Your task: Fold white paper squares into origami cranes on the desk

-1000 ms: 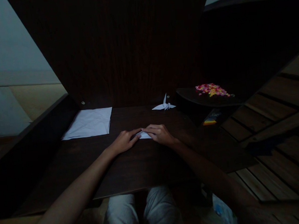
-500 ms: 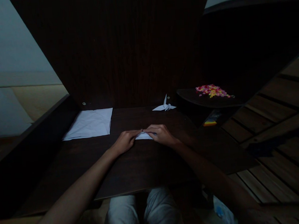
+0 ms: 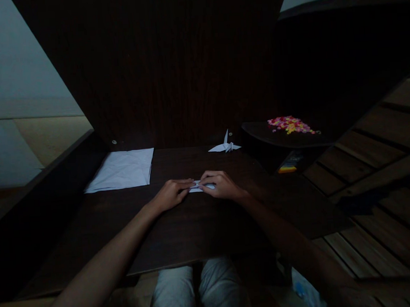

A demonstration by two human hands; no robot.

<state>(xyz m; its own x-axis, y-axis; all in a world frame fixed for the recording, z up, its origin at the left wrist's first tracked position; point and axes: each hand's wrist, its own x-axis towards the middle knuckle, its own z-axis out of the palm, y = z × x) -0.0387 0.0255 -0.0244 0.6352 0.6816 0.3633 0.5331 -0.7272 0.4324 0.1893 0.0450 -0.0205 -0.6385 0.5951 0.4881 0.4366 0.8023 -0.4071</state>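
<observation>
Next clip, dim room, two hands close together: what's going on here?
A person's left hand and right hand are both on a small piece of white paper on the dark desk. A folded paper bird sits beyond them. White sheets lie to the left, and small colourful pieces are spread on a shelf at right.

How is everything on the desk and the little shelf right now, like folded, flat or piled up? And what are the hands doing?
Small white paper: folded, partly covered
Left hand: touching that paper's left side
Right hand: curled over its right side
Origami crane: folded, one point sticking up
White paper sheets: stacked, wrinkled
Tiny colorful pieces: loosely heaped
</observation>
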